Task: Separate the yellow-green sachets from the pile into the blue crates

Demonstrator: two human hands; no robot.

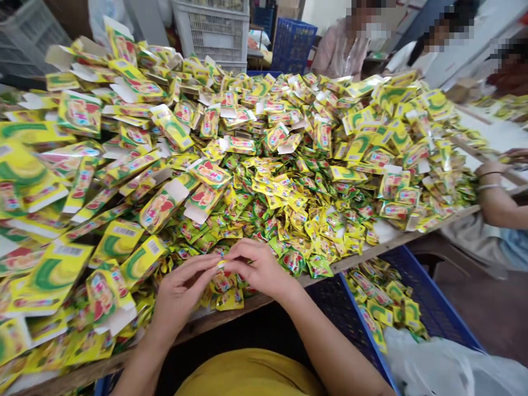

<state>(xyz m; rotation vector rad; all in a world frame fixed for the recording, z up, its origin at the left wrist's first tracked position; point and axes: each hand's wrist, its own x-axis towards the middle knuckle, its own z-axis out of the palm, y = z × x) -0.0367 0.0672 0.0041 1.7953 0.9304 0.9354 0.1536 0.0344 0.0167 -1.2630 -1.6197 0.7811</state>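
Note:
My left hand (181,290) and my right hand (258,268) meet at the near edge of the table, fingertips pinched together on a small yellow sachet (221,265). Under and around them lies a heap of small yellow, green and red sachets (289,198). To the left, flat and half-folded yellow cartons (53,269) with white flaps are stacked high, some right beside my left hand.
The wooden table edge (412,235) runs diagonally. A blue crate (416,308) with sachets stands at lower right, white plastic (454,366) beside it. Another person's arm (497,201) rests at right; people sit at the far side. White crates (212,27) stand behind.

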